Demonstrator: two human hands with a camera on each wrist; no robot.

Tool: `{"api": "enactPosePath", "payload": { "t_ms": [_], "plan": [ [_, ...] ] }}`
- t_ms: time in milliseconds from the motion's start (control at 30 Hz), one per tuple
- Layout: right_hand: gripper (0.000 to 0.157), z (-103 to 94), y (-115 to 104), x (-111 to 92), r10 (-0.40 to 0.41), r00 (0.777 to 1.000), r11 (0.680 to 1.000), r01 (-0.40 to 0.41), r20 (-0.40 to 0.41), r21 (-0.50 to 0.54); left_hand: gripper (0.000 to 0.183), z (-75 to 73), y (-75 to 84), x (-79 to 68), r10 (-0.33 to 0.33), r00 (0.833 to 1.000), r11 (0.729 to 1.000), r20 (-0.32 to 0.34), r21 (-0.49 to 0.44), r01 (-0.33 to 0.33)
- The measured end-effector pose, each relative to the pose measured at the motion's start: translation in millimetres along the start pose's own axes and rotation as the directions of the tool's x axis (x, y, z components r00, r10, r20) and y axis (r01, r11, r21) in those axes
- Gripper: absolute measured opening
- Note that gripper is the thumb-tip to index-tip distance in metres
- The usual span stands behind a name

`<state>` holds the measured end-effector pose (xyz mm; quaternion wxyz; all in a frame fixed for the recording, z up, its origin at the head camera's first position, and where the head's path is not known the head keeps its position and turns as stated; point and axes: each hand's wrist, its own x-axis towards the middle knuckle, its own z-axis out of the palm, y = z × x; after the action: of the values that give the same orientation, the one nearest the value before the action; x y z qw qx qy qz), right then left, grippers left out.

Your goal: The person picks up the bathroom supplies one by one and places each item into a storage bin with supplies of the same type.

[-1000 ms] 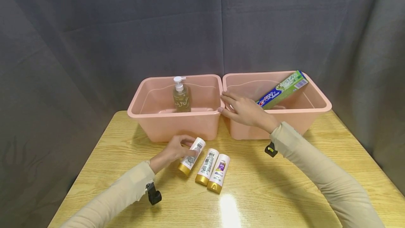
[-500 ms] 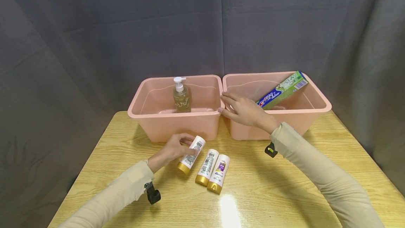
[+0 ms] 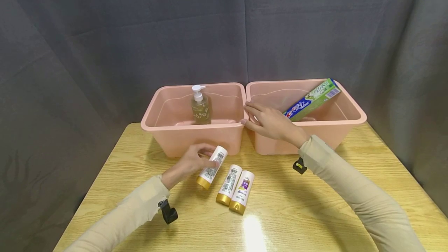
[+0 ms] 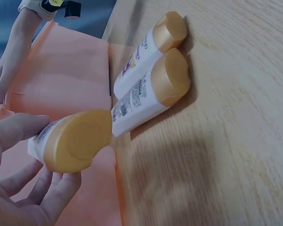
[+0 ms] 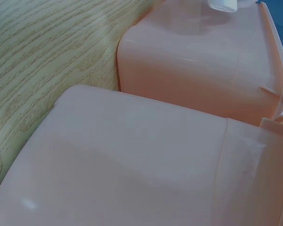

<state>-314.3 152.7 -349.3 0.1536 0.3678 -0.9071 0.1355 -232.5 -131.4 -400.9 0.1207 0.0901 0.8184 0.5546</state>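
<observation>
My left hand (image 3: pixel 193 160) grips a white bottle with a gold cap (image 3: pixel 210 172), thumb on one side and fingers on the other. It is tilted, cap toward me, in front of the left pink bin (image 3: pixel 196 139). In the left wrist view the gold cap (image 4: pixel 80 141) faces the camera. Two similar bottles lie side by side on the table, one with a barcode label (image 3: pixel 229 184) and one with a purple label (image 3: pixel 242 191). My right hand (image 3: pixel 269 121) rests with extended fingers on the adjoining rims of the left bin and the right pink bin (image 3: pixel 294 143).
A pump bottle (image 3: pixel 201 110) with a white top stands in the left bin. Inside the right bin a green and blue toothpaste box (image 3: pixel 311 100) leans against the wall, its end above the rim. Behind the wooden table (image 3: pixel 287 213) hangs a grey curtain (image 3: pixel 224 30).
My left hand has raised the gripped bottle slightly and moved it a little toward the left bin. The right hand and the two lying bottles have stayed put.
</observation>
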Motion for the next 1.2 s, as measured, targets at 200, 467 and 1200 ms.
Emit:
{"api": "enactPosePath", "payload": {
  "t_ms": [200, 467, 1200],
  "plan": [
    [0.062, 0.5, 0, 0, -0.002, 1.0, 1.0, 0.002, 0.004, -0.001, 0.053, -3.6, 4.7, -0.5, 0.032, 0.999, 0.999, 0.015, 0.007, -0.033],
    [0.061, 1.5, 1, 0, 0.012, 1.0, 1.0, -0.012, 0.008, 0.002, 0.055, -6.1, 12.0, -1.7, 0.049, 0.999, 0.999, 0.024, -0.004, -0.048],
    [0.063, 1.8, 1, 0, 0.007, 1.0, 1.0, -0.007, 0.008, 0.002, 0.053, -9.7, 32.3, -6.9, 0.088, 0.996, 0.996, 0.022, -0.007, -0.088]
  ]
}}
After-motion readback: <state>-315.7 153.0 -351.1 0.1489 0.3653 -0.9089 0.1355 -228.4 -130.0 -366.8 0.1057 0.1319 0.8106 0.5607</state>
